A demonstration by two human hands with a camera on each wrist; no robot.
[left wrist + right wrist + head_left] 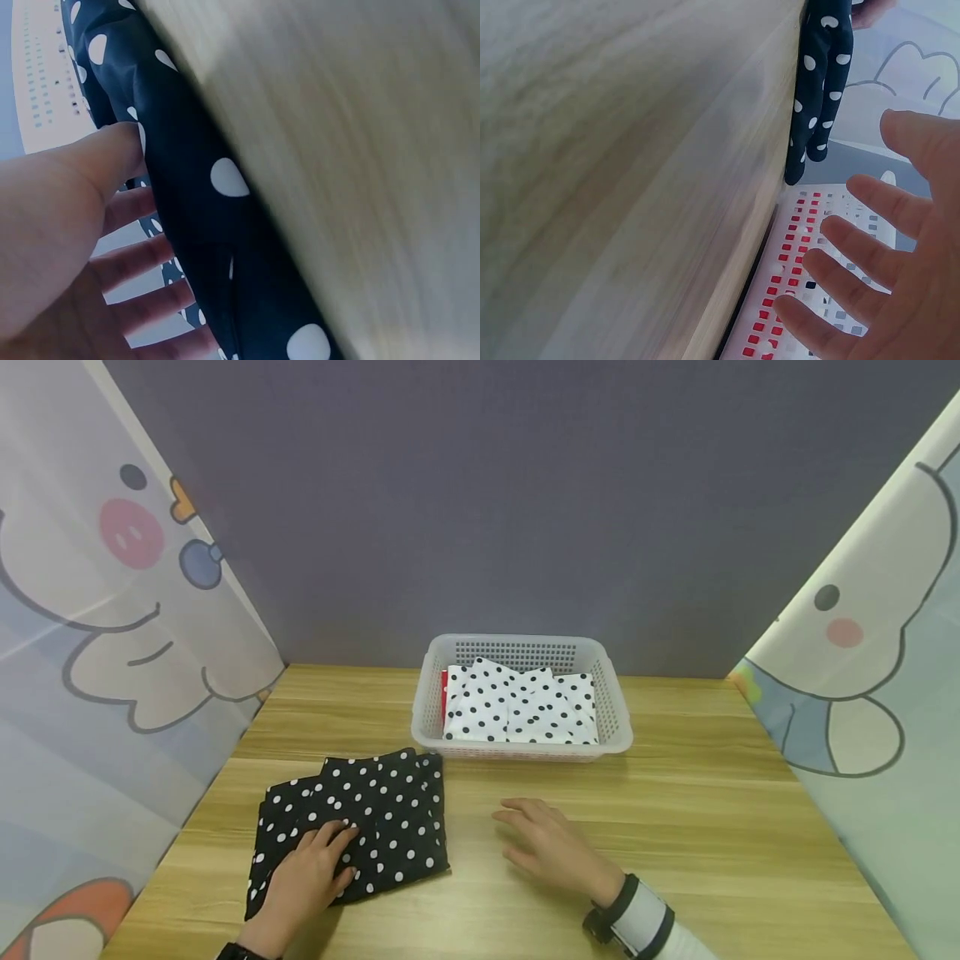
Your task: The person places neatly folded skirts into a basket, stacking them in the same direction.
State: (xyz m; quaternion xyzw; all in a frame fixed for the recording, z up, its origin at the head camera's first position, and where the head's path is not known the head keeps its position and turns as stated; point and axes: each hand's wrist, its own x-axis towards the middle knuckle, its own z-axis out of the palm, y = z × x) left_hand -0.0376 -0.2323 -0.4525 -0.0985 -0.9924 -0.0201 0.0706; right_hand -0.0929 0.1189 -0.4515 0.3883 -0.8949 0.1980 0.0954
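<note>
A folded black cloth with white dots (401, 810), perhaps a garment, lies on the left part of the table. My left hand (307, 870) rests on its lower left area, fingers spread and loosely extended; in the left wrist view the thumb and fingertips touch the thick folded fabric (199, 180). To the right of the cloth is my right hand (555, 847), holding nothing, with its fingers apart and gently bent. In the right wrist view that hand (900, 255) appears in front of the white basket, apart from the cloth (821, 90).
A white perforated plastic basket (521, 752) stands at the back middle of the wooden table (720, 827). Inside lie a folded white cloth with black dots (525, 706) and something red (444, 689). A grey panel (510, 510) rises behind; cartoon-printed sheets (60, 760) flank both sides.
</note>
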